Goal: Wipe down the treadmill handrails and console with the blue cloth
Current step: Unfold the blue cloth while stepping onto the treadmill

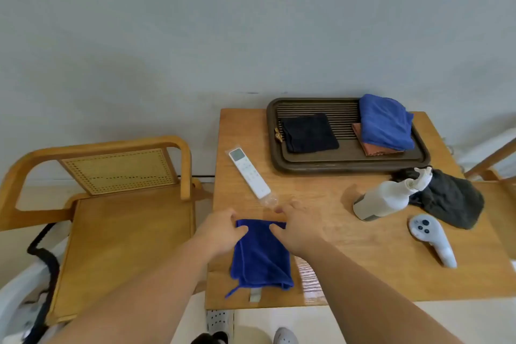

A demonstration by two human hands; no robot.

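Note:
A folded dark blue cloth (261, 255) lies on the wooden table (363, 268) near its front left corner. My left hand (222, 232) pinches the cloth's far left corner between thumb and fingers. My right hand (297, 227) rests on the far right corner, its thumb on the cloth and its fingers reaching past the edge. No treadmill, handrail or console is in view.
A dark tray (349, 166) at the back holds a black cloth (308, 132) and a second blue cloth (385, 123) on an orange one. A white remote (250, 173), a white spray bottle (388, 198), a grey rag (452, 200) and a white controller (431, 240) lie on the table. A wooden chair (120, 220) stands left.

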